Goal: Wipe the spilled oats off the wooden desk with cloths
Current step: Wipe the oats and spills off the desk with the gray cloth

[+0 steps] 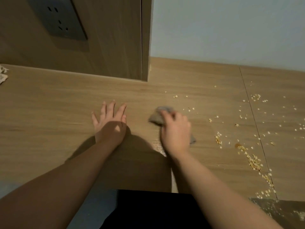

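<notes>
Spilled oats [254, 160] lie scattered over the right part of the wooden desk [49, 113], thickest in a trail toward the front right edge. My right hand [175, 129] grips a crumpled grey cloth [156, 118] against the desk, just left of the oats; the hand is motion-blurred. My left hand [109, 119] rests flat on the desk with fingers spread, holding nothing, to the left of the cloth.
A wooden panel [105, 38] with a dark socket plate [57, 19] stands at the back left. A white crumpled cloth [3, 74] lies at the far left edge. A seam [252, 113] crosses the desk on the right. A small brown stain [237, 145] sits among the oats.
</notes>
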